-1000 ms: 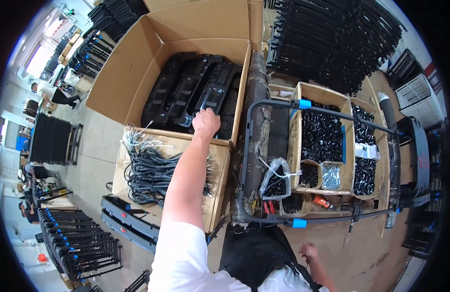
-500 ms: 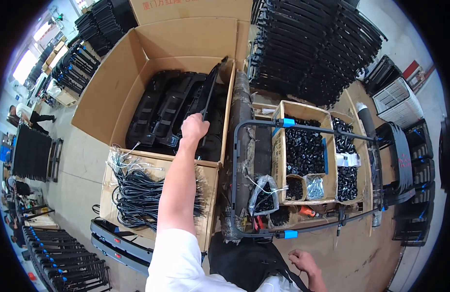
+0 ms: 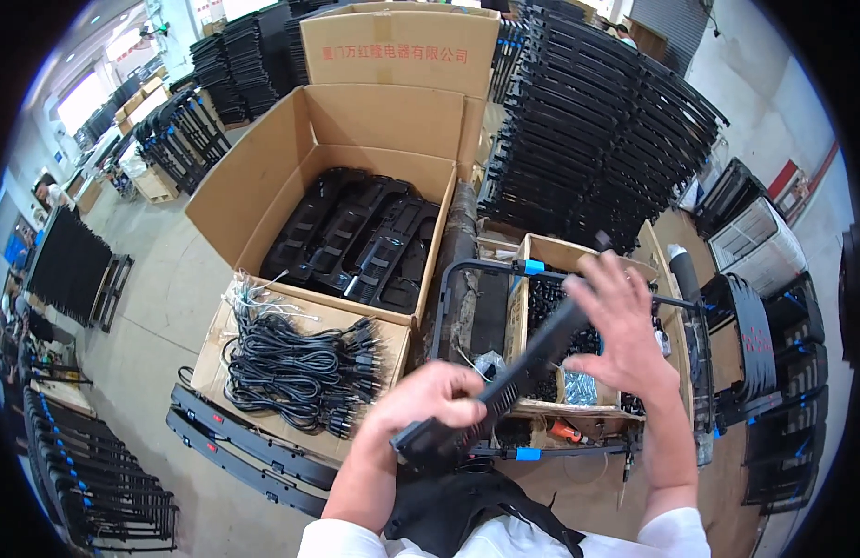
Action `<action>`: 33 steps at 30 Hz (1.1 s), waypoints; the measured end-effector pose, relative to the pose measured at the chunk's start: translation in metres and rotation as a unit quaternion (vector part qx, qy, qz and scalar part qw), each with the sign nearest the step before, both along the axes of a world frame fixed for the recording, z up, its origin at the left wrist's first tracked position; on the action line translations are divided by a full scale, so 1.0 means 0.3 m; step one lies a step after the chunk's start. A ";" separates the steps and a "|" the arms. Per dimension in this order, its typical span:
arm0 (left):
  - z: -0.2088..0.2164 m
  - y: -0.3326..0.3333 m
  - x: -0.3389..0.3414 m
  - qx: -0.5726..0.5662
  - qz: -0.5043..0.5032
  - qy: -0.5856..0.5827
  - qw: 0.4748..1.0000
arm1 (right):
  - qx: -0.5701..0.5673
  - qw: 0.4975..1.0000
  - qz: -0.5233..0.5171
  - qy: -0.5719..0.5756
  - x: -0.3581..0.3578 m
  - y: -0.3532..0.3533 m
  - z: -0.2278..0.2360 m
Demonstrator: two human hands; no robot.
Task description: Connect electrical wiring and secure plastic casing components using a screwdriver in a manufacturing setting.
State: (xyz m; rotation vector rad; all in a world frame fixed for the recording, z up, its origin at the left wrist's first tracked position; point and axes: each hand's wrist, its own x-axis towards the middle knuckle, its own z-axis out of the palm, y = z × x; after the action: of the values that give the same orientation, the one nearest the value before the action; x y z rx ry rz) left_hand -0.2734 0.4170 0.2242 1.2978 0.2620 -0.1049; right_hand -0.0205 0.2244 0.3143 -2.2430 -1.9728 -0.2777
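Observation:
My left hand (image 3: 439, 400) is closed around the near end of a long black plastic panel (image 3: 532, 358), which slants up to the right in front of my body. Slight motion blur covers the panel. At its far end my right hand (image 3: 625, 325) has its fingers spread, the palm close to the panel; whether it touches cannot be made out. Below the panel lies a black tubular frame (image 3: 579, 452) with blue tape on it. Similar black panels (image 3: 346, 242) rest in an open cardboard box (image 3: 239, 200) to the far left.
Bundled black cables (image 3: 286, 363) lie on cardboard before the box. Under the frame stands a wooden crate (image 3: 579, 407) of small black parts, with an orange tool (image 3: 566, 431) beside it. Tall stacks of black frames (image 3: 607, 130) rise behind. Long black strips (image 3: 253, 451) sit lower left.
My left hand has lifted the panel out of the box and brought it right and nearer, over the frame. My right hand has risen from the lower right to the panel's far end.

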 end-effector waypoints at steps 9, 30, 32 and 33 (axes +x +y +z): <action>-0.414 -0.042 -0.163 -0.214 0.465 -0.098 0.853 | -0.092 0.866 -0.129 0.473 0.058 -0.134 -0.379; -0.802 -0.397 -0.103 0.338 0.406 0.082 0.845 | 0.079 0.477 -0.193 0.854 -0.146 0.242 -1.161; -0.810 -0.401 -0.110 0.346 0.407 0.074 0.842 | 0.063 0.470 -0.202 0.857 -0.151 0.237 -1.159; -0.813 -0.405 -0.116 0.355 0.410 0.067 0.838 | 0.069 0.484 -0.196 0.850 -0.158 0.237 -1.161</action>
State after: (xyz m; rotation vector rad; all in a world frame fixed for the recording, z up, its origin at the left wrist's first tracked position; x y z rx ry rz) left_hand -0.3083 0.2957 -0.0198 1.8010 1.0315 0.7018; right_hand -0.0679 0.2956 -0.0339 -1.2925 -0.2405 1.2166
